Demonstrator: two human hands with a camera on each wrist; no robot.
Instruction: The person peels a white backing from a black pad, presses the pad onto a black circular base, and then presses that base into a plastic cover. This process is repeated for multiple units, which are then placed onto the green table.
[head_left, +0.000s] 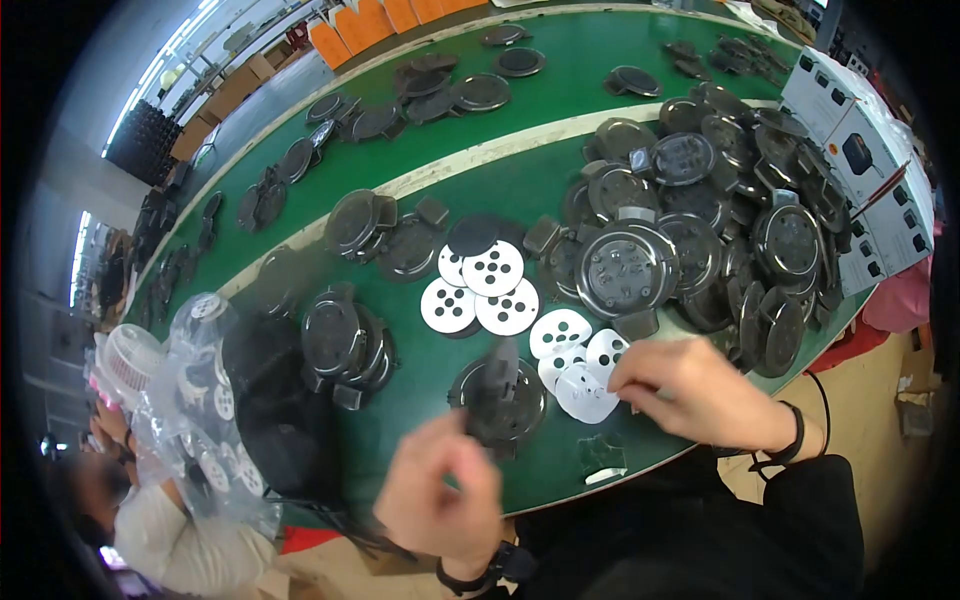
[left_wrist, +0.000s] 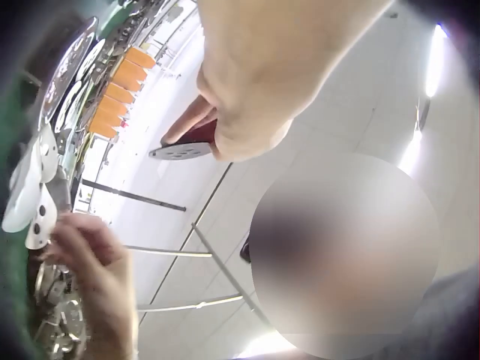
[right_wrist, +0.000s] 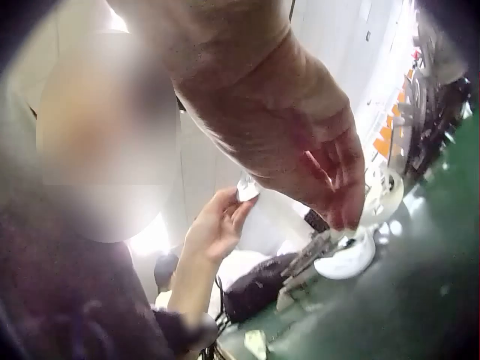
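Note:
Thumb and fingers of my left hand (head_left: 445,490) pinch a thin dark disc (left_wrist: 184,151) with small holes, held edge-on in the left wrist view. In the head view this hand is blurred, close over a round black housing (head_left: 525,408) on the table. My right hand (head_left: 690,385) is at a loose pile of thin white discs with holes (head_left: 560,333). Its bent fingertips pinch the edge of a white disc (head_left: 585,395) on the near side. The right wrist view shows those fingertips right at a white disc (right_wrist: 349,260).
Beyond the hands lie more white discs (head_left: 448,305) on dark ones. Black round housings (head_left: 625,265) heap at right, others (head_left: 345,335) at left. A black bag (head_left: 280,410) and a clear plastic bag (head_left: 205,400) flank the left. White boxes (head_left: 865,150) stand right; another person (head_left: 175,530) sits left.

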